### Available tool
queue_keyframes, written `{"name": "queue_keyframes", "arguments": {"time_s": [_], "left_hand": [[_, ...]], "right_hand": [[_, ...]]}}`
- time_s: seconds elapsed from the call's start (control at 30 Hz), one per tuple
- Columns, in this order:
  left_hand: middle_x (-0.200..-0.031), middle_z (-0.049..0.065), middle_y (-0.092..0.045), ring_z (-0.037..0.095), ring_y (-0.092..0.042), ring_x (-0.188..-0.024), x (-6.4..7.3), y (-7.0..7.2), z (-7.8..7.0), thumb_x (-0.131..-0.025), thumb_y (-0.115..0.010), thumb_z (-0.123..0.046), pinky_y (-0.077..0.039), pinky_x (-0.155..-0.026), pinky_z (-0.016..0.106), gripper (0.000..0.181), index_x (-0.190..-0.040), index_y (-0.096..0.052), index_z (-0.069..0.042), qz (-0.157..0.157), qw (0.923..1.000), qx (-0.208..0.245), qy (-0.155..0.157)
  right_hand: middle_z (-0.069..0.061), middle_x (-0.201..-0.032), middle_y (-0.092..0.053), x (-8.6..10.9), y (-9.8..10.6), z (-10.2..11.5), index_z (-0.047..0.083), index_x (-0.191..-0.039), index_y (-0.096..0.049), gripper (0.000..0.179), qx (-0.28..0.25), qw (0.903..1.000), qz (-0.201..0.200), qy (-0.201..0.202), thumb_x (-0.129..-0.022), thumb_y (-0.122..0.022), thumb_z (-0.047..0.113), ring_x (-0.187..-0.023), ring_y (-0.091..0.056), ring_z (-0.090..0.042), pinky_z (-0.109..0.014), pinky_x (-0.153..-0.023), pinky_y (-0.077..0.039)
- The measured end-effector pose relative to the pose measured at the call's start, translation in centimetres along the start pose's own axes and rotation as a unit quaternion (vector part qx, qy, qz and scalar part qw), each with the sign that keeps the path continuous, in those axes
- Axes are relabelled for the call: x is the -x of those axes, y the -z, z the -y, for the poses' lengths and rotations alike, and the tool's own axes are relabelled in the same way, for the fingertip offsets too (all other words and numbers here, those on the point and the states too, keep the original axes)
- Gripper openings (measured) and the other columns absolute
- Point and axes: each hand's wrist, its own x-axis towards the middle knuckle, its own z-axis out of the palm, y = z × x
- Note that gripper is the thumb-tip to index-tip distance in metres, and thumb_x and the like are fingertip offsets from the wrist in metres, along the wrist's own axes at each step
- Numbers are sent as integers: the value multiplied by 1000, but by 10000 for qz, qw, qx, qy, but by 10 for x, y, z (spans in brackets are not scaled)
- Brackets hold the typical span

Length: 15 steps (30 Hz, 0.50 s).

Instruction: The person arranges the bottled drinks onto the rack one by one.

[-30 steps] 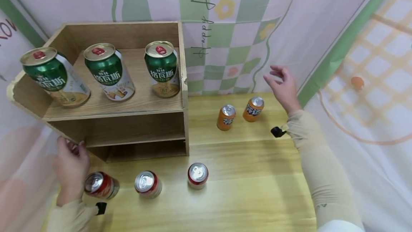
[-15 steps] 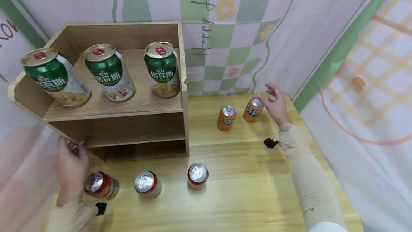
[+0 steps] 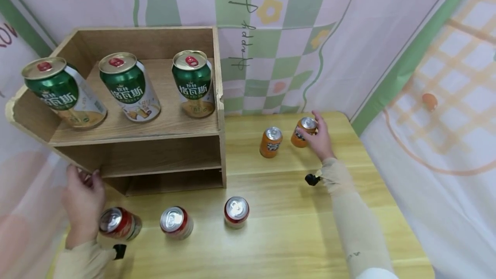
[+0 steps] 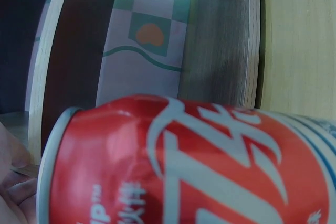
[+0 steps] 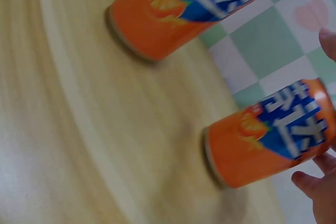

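- The wood-grained surface runs below everything you handle.
- Your wooden shelf stands on its left part.
- Your left grip holds the shelf's lower left side, thumb and fingers either side of the panel's front edge, well apart from the orange cans.
- Your right grip, much the nearer, is spread around the right orange can; a gap shows on the thumb side, and whether the fingers touch it you cannot tell.
- Three green cans stand on the shelf's top board.
- Three red cans stand before it.
- The right orange can stands upright, long axis vertical, between your right thumb, at its near left, and the fingers, at its right.
- The left orange can stands near it, outside your grip.
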Motion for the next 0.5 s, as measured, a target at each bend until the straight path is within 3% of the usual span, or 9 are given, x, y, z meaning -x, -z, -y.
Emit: {"name": "queue_keyframes", "arguments": {"time_s": [0.13, 0.17, 0.2, 0.33, 0.5], "left_hand": [[-101, 31, -72, -33, -31, -72, 0, 1, 1, -97, -57, -6, -36, -68, 20, 25, -116, -52, 8, 11, 10000, -19, -50], [-100, 31, -72, -33, -31, -72, 0, 1, 1, -97, -57, -6, -36, -68, 21, 24, -116, -52, 8, 14, 10000, -29, -63], [-99, 31, -72, -27, -40, -70, 0, 1, 1, -96, -57, -6, -38, -68, 25, 24, -116, -52, 8, 2, 9999, -44, -93], [-98, 30, -72, -26, -40, -71, 0, 0, 2, -96, -57, -6, -40, -69, 32, 23, -114, -52, 8, -15, 9999, -70, -116], [-102, 31, -72, -34, -30, -73, 0, 0, 2, -96, -57, -7, -36, -68, 20, 25, -116, -52, 8, -2, 10000, -29, -73]], "right_hand": [[-26, -156, -28, 1, -8, -15, 19, -164, -20, 96, 261, 9996, -84, 113, -89, -80, 18, -135, -41, -42, -55, -112, -38], [-27, -155, -29, 1, -10, -17, 18, -164, -20, 96, 331, 9993, -87, 135, -89, -80, 17, -135, -41, -43, -55, -112, -37], [-28, -154, -29, 2, -11, -19, 17, -163, -20, 95, 403, 9990, -87, 143, -89, -80, 16, -135, -41, -44, -56, -112, -37], [-31, -154, -27, 5, -15, -26, 12, -162, -22, 92, 379, 9990, -85, 203, -89, -77, 7, -137, -38, -47, -59, -112, -36], [-30, -153, -29, 6, -17, -28, 12, -160, -28, 85, 300, 9987, -181, 358, -90, -74, 2, -137, -38, -48, -61, -110, -38]]}}
